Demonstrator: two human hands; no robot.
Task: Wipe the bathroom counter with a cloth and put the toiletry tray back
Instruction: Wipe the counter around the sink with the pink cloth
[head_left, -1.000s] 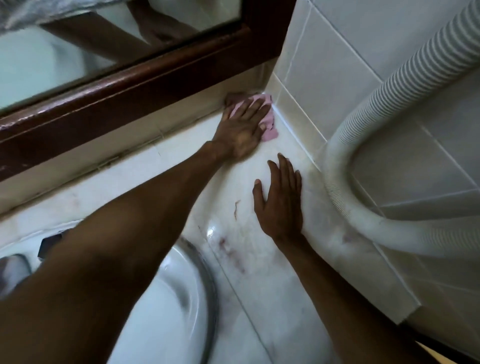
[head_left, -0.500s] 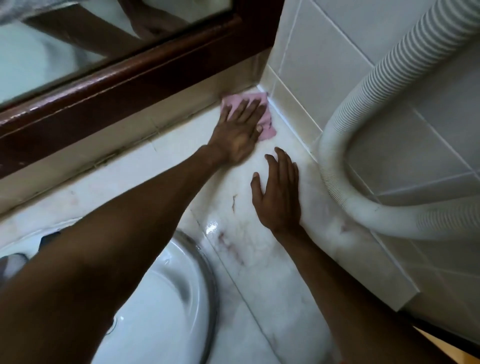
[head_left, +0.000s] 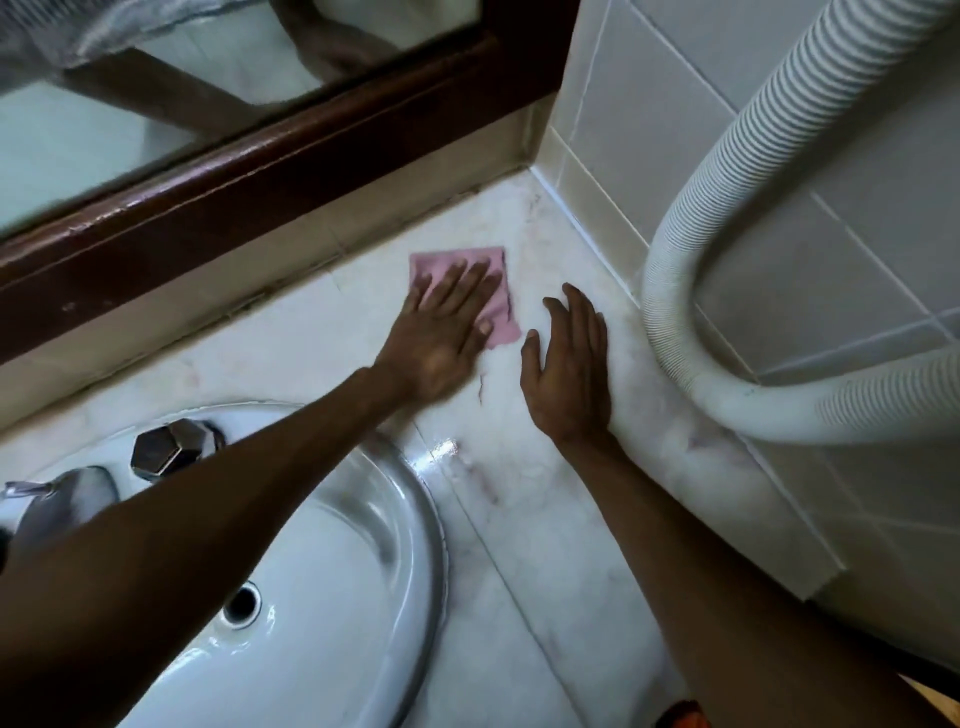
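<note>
A pink cloth (head_left: 500, 317) lies flat on the white marble counter (head_left: 524, 525), a short way out from the back corner. My left hand (head_left: 441, 332) presses down on it with the fingers spread flat over the cloth. Just to its right, my right hand (head_left: 569, 366) rests palm-down on the bare counter, fingers apart, holding nothing. No toiletry tray is in view.
A white sink basin (head_left: 311, 571) with a chrome tap (head_left: 57, 499) and a hexagonal knob (head_left: 169, 449) fills the lower left. A thick ribbed white hose (head_left: 691, 249) curves along the tiled right wall. A dark wooden mirror frame (head_left: 249, 176) runs along the back.
My left hand has dragged the pink cloth out of the back corner, toward me and to the left. My right hand stays flat on the counter. The view shifted, showing the sink and tap.
</note>
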